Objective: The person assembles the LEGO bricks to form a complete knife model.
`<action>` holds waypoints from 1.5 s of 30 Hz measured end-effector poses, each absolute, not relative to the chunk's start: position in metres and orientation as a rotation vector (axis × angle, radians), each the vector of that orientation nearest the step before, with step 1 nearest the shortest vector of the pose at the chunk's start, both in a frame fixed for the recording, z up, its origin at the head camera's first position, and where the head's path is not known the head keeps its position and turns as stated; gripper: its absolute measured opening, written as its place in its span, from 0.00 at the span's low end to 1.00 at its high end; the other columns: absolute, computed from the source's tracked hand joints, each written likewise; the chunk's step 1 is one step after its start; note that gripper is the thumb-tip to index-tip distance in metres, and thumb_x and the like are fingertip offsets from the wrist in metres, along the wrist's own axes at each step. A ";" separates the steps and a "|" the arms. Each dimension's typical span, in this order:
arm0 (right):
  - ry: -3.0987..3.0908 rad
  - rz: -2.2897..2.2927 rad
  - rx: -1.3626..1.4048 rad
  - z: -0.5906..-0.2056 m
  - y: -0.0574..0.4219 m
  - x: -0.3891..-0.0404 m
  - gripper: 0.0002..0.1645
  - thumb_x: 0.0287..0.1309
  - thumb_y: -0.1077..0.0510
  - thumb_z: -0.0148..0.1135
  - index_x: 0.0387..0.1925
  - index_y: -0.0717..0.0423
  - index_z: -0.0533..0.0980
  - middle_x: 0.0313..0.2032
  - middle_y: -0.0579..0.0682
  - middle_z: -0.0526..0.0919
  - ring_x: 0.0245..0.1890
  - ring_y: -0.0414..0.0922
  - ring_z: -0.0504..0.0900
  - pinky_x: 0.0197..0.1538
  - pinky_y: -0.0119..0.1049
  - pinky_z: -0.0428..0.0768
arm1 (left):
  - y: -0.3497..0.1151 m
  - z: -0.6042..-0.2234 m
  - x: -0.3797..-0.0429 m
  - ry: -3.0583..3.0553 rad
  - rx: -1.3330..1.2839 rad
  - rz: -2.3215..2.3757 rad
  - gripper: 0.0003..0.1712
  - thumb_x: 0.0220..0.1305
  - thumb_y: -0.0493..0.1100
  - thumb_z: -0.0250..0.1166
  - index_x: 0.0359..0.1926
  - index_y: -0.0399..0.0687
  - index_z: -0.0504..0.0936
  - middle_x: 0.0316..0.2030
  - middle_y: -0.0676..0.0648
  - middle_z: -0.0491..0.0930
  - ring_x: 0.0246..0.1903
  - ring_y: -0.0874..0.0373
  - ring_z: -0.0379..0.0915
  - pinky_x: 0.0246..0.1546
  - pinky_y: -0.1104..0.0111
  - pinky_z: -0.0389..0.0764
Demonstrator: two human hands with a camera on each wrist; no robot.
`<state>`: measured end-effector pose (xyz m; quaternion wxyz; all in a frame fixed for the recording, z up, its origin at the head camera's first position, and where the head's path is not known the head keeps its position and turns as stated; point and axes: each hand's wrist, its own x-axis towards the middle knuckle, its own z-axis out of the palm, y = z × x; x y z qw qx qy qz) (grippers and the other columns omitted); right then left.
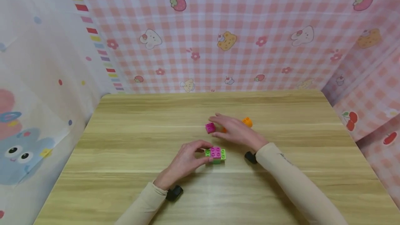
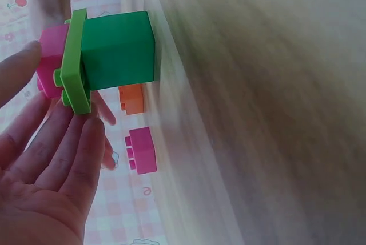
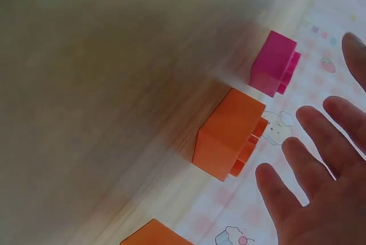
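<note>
A small stack of toy building bricks (image 1: pixel 215 152) stands on the table: a pink brick (image 2: pixel 54 56) on top, a light-green plate piece (image 2: pixel 74 65) under it and a dark-green brick (image 2: pixel 118 49) at the bottom. My left hand (image 1: pixel 187 157) pinches the pink top of this stack from its left end, thumb on one side and fingers on the other. Farther back, my right hand (image 1: pixel 235 130) hovers with fingers spread over an orange brick (image 3: pixel 231 131), apart from it. A darker pink brick (image 1: pixel 210 127) lies beside the right fingertips. Neither loose brick is held.
A second orange brick (image 1: pixel 247 122) sits behind the right hand, and its edge shows at the bottom of the right wrist view. The wooden table (image 1: pixel 131 124) meets a checked pink cloth (image 1: pixel 200 68) at its back edge.
</note>
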<state>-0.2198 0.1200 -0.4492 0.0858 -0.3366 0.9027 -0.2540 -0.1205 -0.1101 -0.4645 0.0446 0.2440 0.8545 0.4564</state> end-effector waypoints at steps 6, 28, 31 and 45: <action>2.691 -0.628 -1.093 -0.454 0.115 -0.230 0.36 0.70 0.46 0.67 0.72 0.55 0.70 0.72 0.53 0.72 0.77 0.54 0.61 0.76 0.55 0.62 | -0.108 -0.465 -0.120 2.590 0.750 1.414 0.17 0.66 0.42 0.73 0.54 0.46 0.84 0.50 0.50 0.87 0.49 0.55 0.84 0.54 0.61 0.83; 2.767 -0.726 -1.014 -0.451 0.120 -0.218 0.24 0.71 0.54 0.66 0.65 0.54 0.78 0.62 0.54 0.81 0.64 0.52 0.78 0.69 0.50 0.75 | -0.105 -0.464 -0.120 2.562 0.712 1.423 0.15 0.67 0.42 0.72 0.52 0.45 0.84 0.51 0.48 0.87 0.49 0.54 0.85 0.54 0.61 0.85; 2.757 -0.770 -0.978 -0.448 0.123 -0.213 0.25 0.72 0.54 0.66 0.67 0.54 0.77 0.62 0.54 0.81 0.63 0.52 0.79 0.66 0.50 0.77 | -0.106 -0.464 -0.120 2.557 0.705 1.430 0.14 0.68 0.42 0.72 0.52 0.45 0.84 0.50 0.48 0.87 0.49 0.54 0.84 0.54 0.61 0.85; 2.725 -0.995 -0.954 -0.437 0.136 -0.190 0.25 0.70 0.57 0.66 0.66 0.55 0.77 0.60 0.52 0.82 0.61 0.51 0.79 0.65 0.52 0.78 | -0.107 -0.465 -0.119 2.544 0.700 1.454 0.14 0.68 0.41 0.72 0.52 0.44 0.83 0.50 0.47 0.87 0.49 0.55 0.84 0.54 0.61 0.84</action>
